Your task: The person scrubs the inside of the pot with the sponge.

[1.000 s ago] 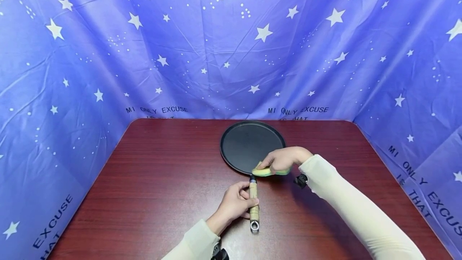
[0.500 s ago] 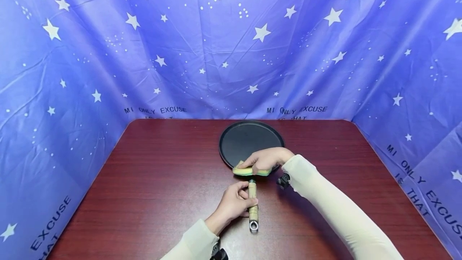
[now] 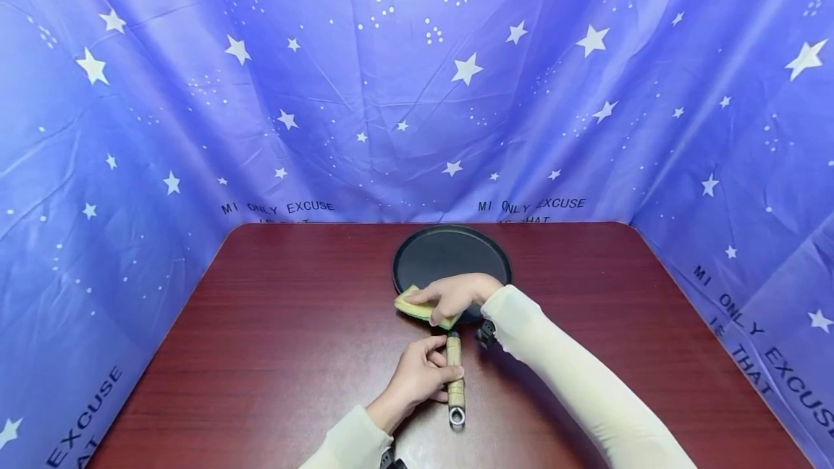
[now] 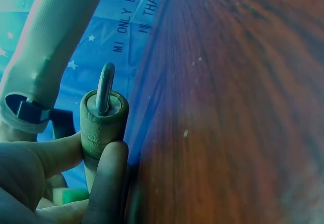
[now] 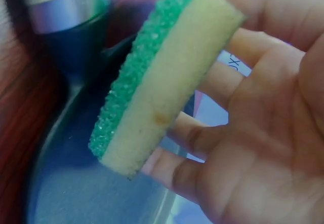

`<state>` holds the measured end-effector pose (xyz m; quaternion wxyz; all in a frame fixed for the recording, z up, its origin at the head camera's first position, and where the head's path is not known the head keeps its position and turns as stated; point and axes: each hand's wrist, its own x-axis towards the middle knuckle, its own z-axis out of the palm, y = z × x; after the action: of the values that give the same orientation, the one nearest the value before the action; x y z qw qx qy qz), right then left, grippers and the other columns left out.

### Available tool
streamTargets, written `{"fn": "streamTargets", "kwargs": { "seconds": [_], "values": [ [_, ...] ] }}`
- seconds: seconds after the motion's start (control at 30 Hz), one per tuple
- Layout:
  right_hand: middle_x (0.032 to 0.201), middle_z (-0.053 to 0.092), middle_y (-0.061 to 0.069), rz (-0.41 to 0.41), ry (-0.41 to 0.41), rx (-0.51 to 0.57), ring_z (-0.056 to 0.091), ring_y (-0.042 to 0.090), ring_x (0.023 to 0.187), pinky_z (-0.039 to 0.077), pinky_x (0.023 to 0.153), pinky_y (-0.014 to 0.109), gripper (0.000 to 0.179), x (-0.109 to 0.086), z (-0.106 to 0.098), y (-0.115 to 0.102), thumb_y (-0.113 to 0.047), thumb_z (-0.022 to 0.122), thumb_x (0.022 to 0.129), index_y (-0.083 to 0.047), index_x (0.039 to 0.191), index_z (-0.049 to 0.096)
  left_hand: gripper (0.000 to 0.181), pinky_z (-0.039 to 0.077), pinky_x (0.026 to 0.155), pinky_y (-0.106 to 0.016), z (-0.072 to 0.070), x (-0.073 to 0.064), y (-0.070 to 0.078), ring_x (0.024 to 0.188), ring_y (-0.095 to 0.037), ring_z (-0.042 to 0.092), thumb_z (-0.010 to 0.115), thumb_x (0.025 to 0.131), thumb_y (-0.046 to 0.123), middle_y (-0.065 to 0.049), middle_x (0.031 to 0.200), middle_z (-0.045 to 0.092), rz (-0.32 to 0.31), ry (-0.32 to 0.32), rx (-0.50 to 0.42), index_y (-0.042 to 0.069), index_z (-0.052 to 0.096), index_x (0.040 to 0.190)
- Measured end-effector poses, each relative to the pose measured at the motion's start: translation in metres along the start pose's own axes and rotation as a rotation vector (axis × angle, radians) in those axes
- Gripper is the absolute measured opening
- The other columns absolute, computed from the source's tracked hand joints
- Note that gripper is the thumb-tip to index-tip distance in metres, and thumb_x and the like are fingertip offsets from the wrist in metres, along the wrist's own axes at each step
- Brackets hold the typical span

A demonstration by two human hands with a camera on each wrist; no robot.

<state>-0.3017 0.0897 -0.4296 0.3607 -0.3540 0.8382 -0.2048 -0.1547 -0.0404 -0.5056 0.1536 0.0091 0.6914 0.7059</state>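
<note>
A round black flat pan [image 3: 451,258] lies on the table with its wooden handle [image 3: 455,362] pointing toward me. My left hand [image 3: 413,376] holds that handle from the left side, thumb over the top. In the left wrist view, fingers close around the wood below a metal hanging ring [image 4: 105,89]. My right hand [image 3: 459,295] pinches a yellow and green sponge [image 3: 415,307] at the pan's near left rim, above the handle joint. In the right wrist view, the sponge's green scrubbing layer [image 5: 139,77] faces the pan and handle collar; the right thumb is largely out of frame.
Dark red wooden table [image 3: 274,339] surrounds the pan on all sides. A blue star-printed curtain [image 3: 365,78] hangs behind the far edge and along both sides. Black wrist camera straps [image 3: 485,335] sit below the cream sleeves [image 3: 573,368].
My right hand has carried the sponge leftward along the near rim, from right of the handle to its left, and the sponge now tilts. My left hand keeps its hold on the handle.
</note>
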Motion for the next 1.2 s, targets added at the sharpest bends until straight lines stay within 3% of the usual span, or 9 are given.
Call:
{"fn": "streamTargets", "kwargs": {
  "seconds": [0.3, 0.5, 0.73, 1.0, 1.2],
  "values": [
    [0.165, 0.041, 0.012, 0.041, 0.104, -0.11, 0.035, 0.028, 0.151, 0.036, 0.125, 0.04, 0.072, 0.029, -0.002, -0.01, -0.006, 0.067, 0.096, -0.019, 0.162, 0.043, 0.072, 0.065, 0.048, -0.034, -0.001, 0.0, -0.001, 0.06, -0.018, 0.069, 0.079, 0.083, -0.009, -0.01, 0.088, 0.061, 0.001, 0.008, -0.001, -0.013, 0.049, 0.148],
    [0.168, 0.034, 0.015, 0.064, 0.139, -0.147, 0.027, 0.03, 0.157, 0.025, 0.132, 0.042, 0.067, 0.047, -0.01, -0.015, -0.008, 0.061, 0.101, -0.014, 0.164, 0.038, 0.066, 0.065, 0.047, -0.035, 0.001, 0.0, -0.001, 0.061, -0.019, 0.07, 0.079, 0.083, -0.011, -0.009, 0.085, 0.06, 0.013, 0.002, -0.009, -0.008, 0.055, 0.145],
    [0.17, 0.031, 0.013, 0.105, 0.204, -0.137, 0.026, 0.029, 0.156, 0.033, 0.127, 0.039, 0.067, 0.064, -0.018, -0.015, -0.011, 0.054, 0.104, -0.014, 0.167, 0.03, 0.067, 0.065, 0.048, -0.036, 0.001, -0.001, -0.001, 0.062, -0.019, 0.07, 0.079, 0.083, -0.012, -0.01, 0.084, 0.061, 0.018, -0.004, -0.027, -0.009, 0.055, 0.145],
    [0.173, 0.02, 0.016, 0.156, 0.266, -0.063, 0.011, 0.046, 0.158, 0.015, 0.133, 0.055, 0.067, 0.076, -0.025, -0.008, -0.014, 0.045, 0.106, -0.012, 0.168, 0.021, 0.07, 0.064, 0.045, -0.033, 0.001, -0.001, -0.001, 0.058, -0.016, 0.068, 0.08, 0.082, -0.01, -0.009, 0.084, 0.062, 0.013, 0.008, -0.001, -0.013, 0.051, 0.146],
    [0.172, 0.022, 0.019, 0.191, 0.334, -0.053, 0.016, 0.048, 0.156, 0.02, 0.131, 0.055, 0.067, 0.083, -0.034, 0.004, -0.016, 0.042, 0.105, -0.009, 0.168, 0.022, 0.07, 0.064, 0.046, -0.034, 0.001, 0.001, -0.001, 0.059, -0.016, 0.067, 0.08, 0.083, -0.009, -0.009, 0.086, 0.061, 0.005, 0.017, 0.007, -0.011, 0.052, 0.147]
  ]
}}
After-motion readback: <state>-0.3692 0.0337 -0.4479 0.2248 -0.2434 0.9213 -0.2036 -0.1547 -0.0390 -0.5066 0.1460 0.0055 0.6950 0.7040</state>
